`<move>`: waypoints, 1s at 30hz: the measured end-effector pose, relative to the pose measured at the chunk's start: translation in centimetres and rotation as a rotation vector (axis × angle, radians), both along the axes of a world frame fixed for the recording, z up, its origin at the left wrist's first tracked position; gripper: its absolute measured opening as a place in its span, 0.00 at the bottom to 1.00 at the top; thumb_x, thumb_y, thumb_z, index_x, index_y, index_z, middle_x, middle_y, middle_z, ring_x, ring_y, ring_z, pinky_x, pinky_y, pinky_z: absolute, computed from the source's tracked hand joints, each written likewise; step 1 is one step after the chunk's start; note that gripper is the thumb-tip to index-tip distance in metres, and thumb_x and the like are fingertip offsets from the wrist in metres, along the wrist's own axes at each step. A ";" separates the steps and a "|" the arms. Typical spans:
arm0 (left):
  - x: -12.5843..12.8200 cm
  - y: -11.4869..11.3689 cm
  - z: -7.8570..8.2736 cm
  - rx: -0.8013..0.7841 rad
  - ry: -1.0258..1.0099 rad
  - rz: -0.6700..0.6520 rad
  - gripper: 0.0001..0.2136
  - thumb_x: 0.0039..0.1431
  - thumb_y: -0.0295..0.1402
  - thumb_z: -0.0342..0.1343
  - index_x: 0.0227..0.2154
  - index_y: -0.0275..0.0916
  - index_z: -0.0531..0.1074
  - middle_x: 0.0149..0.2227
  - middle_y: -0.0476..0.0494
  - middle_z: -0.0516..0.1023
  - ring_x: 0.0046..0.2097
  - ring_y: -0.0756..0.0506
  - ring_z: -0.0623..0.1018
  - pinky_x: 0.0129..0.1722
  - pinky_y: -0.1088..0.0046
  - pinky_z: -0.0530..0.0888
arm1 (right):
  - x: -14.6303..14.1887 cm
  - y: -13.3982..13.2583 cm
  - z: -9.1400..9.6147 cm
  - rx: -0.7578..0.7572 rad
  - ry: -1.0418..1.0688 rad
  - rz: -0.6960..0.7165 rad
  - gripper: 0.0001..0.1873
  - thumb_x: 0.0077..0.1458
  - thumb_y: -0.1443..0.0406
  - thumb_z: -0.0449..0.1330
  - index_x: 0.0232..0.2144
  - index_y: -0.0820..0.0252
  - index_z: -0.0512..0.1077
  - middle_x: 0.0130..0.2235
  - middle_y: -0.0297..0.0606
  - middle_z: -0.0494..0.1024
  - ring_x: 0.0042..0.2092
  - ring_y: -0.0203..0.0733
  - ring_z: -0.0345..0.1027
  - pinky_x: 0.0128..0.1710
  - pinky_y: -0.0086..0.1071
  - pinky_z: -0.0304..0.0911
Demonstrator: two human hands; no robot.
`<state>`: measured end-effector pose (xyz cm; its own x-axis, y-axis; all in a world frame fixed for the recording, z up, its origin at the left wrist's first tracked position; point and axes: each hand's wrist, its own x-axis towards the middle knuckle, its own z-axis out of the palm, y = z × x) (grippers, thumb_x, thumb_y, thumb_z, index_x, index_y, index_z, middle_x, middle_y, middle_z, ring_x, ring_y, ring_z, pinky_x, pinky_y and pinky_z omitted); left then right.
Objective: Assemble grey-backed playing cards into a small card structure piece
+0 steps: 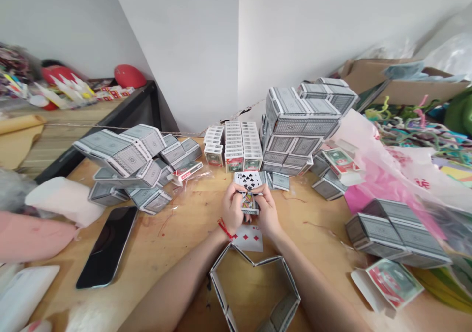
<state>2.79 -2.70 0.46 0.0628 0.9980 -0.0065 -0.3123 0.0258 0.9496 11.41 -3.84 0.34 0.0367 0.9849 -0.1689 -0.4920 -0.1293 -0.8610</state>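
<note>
Left hand point(233, 209) and right hand point(268, 210), both curled, pinch white paper playing cards point(250, 204) showing black spades, "10" and a multicoloured figure.

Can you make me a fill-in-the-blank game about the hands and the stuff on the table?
1. The bare right hand and the bare left hand, which has a thin red string bracelet around its ____, hold a small stack of paper playing cards.
2. The white rectangular card lying on the brown wooden table shows red ____.
3. The flat, black, rectangular phone lies on the person's ____ side.

Missing words: wrist; diamonds; left.
</note>
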 end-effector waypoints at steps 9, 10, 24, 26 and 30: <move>0.0 -0.3 0.6 0.001 -0.017 -0.014 0.09 0.56 0.41 0.43 0.29 0.41 0.60 0.10 0.58 0.58 0.08 0.54 0.60 0.07 0.80 0.55 | 0.1 -0.1 0.7 -0.068 0.091 0.070 0.07 0.44 0.64 0.52 0.28 0.54 0.56 0.17 0.22 0.64 0.11 0.32 0.56 0.07 0.25 0.52; 0.0 -0.2 0.6 -0.006 -0.020 -0.017 0.10 0.57 0.42 0.43 0.28 0.41 0.59 0.10 0.58 0.57 0.08 0.54 0.59 0.07 0.79 0.55 | 0.2 0.0 0.7 -0.073 0.074 0.091 0.07 0.45 0.63 0.52 0.29 0.54 0.57 0.17 0.23 0.64 0.12 0.33 0.57 0.08 0.25 0.53; -1.7 0.7 -0.3 0.360 0.471 0.133 0.09 0.55 0.37 0.48 0.26 0.38 0.67 0.24 0.48 0.69 0.28 0.50 0.70 0.29 0.75 0.67 | 2.6 0.8 0.6 -0.101 0.094 0.367 0.14 0.47 0.57 0.60 0.27 0.57 0.59 0.24 0.30 0.70 0.25 0.35 0.67 0.22 0.30 0.66; -1.5 1.0 -0.3 0.374 0.499 0.165 0.08 0.54 0.36 0.49 0.28 0.38 0.69 0.28 0.46 0.71 0.31 0.49 0.71 0.33 0.74 0.68 | 2.9 1.0 0.3 -0.042 0.045 0.338 0.15 0.48 0.56 0.59 0.26 0.57 0.58 0.23 0.28 0.70 0.23 0.34 0.66 0.23 0.30 0.66; -1.1 1.4 -0.5 0.261 0.433 0.117 0.12 0.52 0.35 0.53 0.39 0.38 0.69 0.35 0.44 0.74 0.34 0.49 0.73 0.34 0.74 0.69 | 2.8 1.1 -0.1 0.088 -0.202 0.168 0.15 0.50 0.54 0.56 0.25 0.56 0.56 0.19 0.27 0.68 0.20 0.35 0.64 0.21 0.30 0.63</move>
